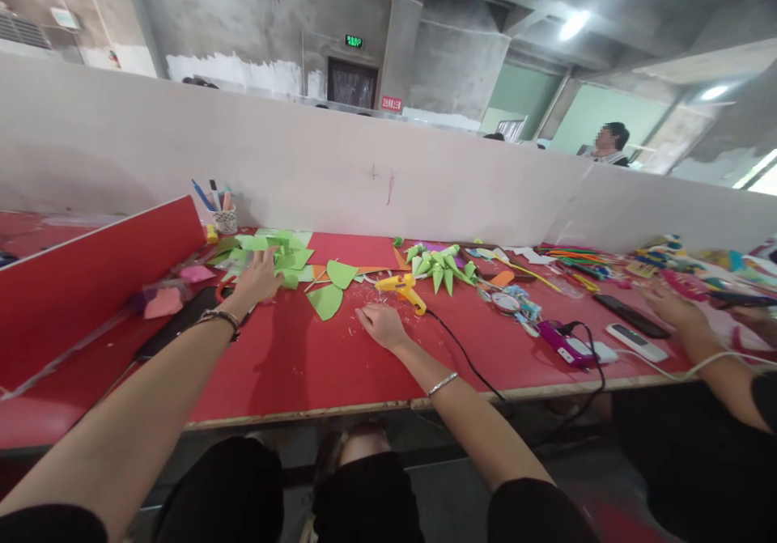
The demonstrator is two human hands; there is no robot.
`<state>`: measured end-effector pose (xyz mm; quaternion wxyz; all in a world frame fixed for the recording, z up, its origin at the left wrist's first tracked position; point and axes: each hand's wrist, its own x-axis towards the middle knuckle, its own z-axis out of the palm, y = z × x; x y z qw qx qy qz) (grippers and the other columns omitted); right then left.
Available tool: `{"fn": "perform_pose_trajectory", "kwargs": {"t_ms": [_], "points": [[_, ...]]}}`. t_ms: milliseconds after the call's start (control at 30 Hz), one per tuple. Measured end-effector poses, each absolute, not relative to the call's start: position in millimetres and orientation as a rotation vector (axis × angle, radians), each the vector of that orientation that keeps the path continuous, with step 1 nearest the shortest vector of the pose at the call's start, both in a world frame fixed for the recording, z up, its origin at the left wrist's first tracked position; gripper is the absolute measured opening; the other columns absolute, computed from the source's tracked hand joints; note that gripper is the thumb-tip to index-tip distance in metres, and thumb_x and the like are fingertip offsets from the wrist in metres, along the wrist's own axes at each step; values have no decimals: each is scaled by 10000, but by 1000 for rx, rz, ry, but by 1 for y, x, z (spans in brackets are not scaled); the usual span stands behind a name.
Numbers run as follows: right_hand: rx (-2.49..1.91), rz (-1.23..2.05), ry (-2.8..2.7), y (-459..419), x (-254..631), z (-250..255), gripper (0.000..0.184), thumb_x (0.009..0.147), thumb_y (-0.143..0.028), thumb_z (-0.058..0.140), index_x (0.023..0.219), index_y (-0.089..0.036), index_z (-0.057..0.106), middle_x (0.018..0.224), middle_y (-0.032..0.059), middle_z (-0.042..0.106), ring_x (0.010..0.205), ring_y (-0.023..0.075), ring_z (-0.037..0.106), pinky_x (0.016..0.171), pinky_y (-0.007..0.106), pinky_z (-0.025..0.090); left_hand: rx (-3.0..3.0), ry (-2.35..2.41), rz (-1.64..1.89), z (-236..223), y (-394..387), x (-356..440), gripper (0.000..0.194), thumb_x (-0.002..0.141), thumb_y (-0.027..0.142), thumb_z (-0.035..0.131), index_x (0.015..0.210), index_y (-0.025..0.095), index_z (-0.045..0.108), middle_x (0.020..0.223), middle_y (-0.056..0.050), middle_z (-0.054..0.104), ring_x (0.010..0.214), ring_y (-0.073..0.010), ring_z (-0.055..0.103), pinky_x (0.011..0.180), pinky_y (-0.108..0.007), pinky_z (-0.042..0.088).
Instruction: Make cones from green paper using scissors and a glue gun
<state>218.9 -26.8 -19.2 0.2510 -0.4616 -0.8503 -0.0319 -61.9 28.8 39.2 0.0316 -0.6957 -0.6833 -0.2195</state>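
My left hand point(257, 277) reaches over a pile of green paper pieces point(297, 257) at the back left, fingers partly spread and touching or just above it. Nothing shows in its grasp. My right hand point(382, 326) rests on the red tabletop with fingers curled in, and no object is visible in it. Just beyond it lies a yellow glue gun point(403, 289) with a black cord. Between my hands are leaf-shaped green paper cutouts point(328, 300). Behind the glue gun sits a cluster of pointed green paper cones point(442, 268). Scissors point(226, 288) with red handles are partly hidden by my left hand.
A red panel point(103, 284) borders the left side, near a pen cup point(224, 218) and a dark phone point(182, 324). To the right lie a tape roll point(505, 303), a purple power strip point(567, 344) and a white device point(635, 342). A co-worker's hand point(671, 304) is farther right.
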Motion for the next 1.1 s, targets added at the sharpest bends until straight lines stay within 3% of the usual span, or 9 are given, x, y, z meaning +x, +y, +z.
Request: {"fn": "perform_pose_trajectory", "kwargs": {"t_ms": [100, 233, 333, 533, 700, 833, 933, 1033, 1100], "points": [[-1293, -56, -2290, -26, 220, -19, 324, 907, -282, 316, 798, -161, 597, 773, 49, 605, 741, 140, 548, 645, 223, 357, -2085, -2198, -663, 30, 27, -45, 505, 746, 278, 438, 1223, 128, 368, 1171, -164, 475, 1138, -306, 403, 897, -406, 349], [-1319, -18, -2262, -26, 221, -21, 300, 883, -135, 297, 1060, -173, 536, 961, 70, 593, 878, 156, 542, 708, 238, 388, -1930, -2319, -680, 11, 17, -13, 474, 803, 351, 338, 1184, 77, 406, 1161, -245, 456, 1087, -379, 409, 816, -501, 350], [-1313, 0, -2266, -26, 222, -22, 314, 862, -105, 313, 1075, -179, 532, 973, 68, 588, 884, 166, 546, 717, 249, 404, -2058, -2187, -661, -2, 4, 9, 501, 808, 391, 346, 1212, 101, 406, 1259, -212, 394, 1152, -353, 347, 908, -486, 275], [-1289, 27, -2282, -25, 221, -24, 326, 855, -107, 325, 1076, -202, 544, 1017, 64, 579, 929, 166, 535, 749, 252, 421, -2460, -1890, -484, -11, -8, 19, 426, 768, 442, 428, 1151, 274, 506, 1291, -60, 437, 1211, -271, 307, 997, -459, 147], [-1328, -1, -2262, -27, 221, -19, 434, 838, -83, 289, 1232, -208, 423, 1122, 83, 518, 987, 191, 497, 750, 280, 435, -2534, -1833, -432, -13, -6, 16, 433, 807, 450, 369, 1193, 290, 481, 1276, -45, 467, 1223, -266, 291, 995, -475, 112], [-1350, -21, -2277, -31, 220, -14, 407, 844, -88, 294, 1203, -203, 447, 1109, 82, 509, 944, 189, 506, 705, 267, 433, -2514, -1861, -437, -13, -10, 17, 446, 790, 467, 395, 1180, 277, 500, 1251, -56, 484, 1170, -292, 341, 951, -472, 191], [-1353, -13, -2296, -32, 220, -13, 338, 860, -112, 310, 1118, -204, 508, 1064, 67, 518, 909, 177, 512, 675, 249, 421, -2482, -1905, -452, -11, -18, 19, 416, 829, 448, 326, 1164, 285, 512, 1233, -61, 494, 1130, -280, 373, 910, -463, 238], [-1360, 7, -2302, -31, 220, -14, 291, 868, -126, 319, 1020, -204, 555, 1022, 59, 520, 882, 169, 511, 659, 240, 409, -2445, -1947, -460, -10, -30, 22, 403, 859, 408, 272, 1162, 290, 509, 1221, -66, 497, 1101, -265, 390, 893, -453, 249], [-1357, 25, -2305, -31, 220, -15, 273, 867, -132, 329, 980, -205, 566, 1000, 56, 521, 869, 166, 510, 658, 238, 405, -2429, -1961, -454, -9, -39, 23, 387, 842, 400, 321, 1162, 282, 505, 1208, -76, 497, 1089, -267, 392, 897, -453, 239]]}}
